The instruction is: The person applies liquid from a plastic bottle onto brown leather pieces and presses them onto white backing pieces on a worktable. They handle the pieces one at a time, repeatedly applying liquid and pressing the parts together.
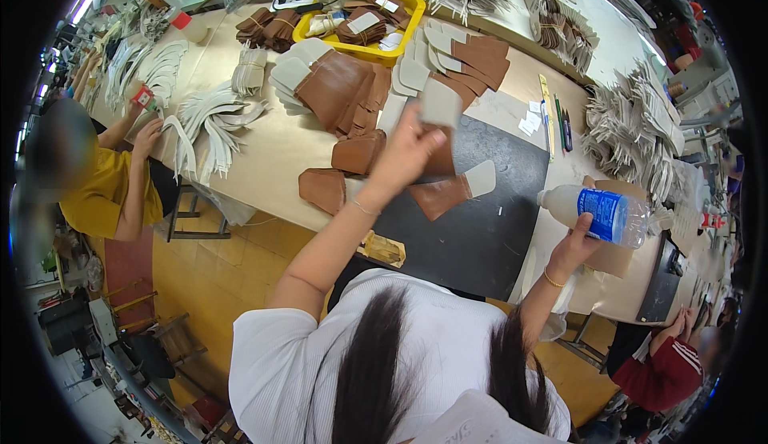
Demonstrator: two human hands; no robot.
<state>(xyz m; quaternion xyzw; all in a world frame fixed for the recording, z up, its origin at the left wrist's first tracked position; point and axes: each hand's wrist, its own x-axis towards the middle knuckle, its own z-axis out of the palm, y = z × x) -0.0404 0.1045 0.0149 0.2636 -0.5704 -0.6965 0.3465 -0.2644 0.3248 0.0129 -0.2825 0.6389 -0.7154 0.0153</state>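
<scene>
My left hand [406, 150] grips a brown leather piece with a pale end [441, 106], slightly blurred, over the dark work mat [500, 244]. My right hand [578, 244] is closed around a clear plastic bottle [602, 214] with a blue label and whitish contents, tilted on its side with its neck to the left. A similar leather piece [442, 198] lies on the mat below my left hand. Beyond that hand, overlapping brown pieces with pale ends [480, 62] are fanned out. Larger brown panels [336, 88] lie to its left, near two small leather stacks [358, 153].
A yellow tray [418, 14] holds bundled leather pieces at the back. Pens [566, 128] and a ruler [547, 108] lie right of the mat, near piled pale strips [636, 124]. A person in yellow [112, 192] works at left; a red sleeve [668, 372] shows at lower right.
</scene>
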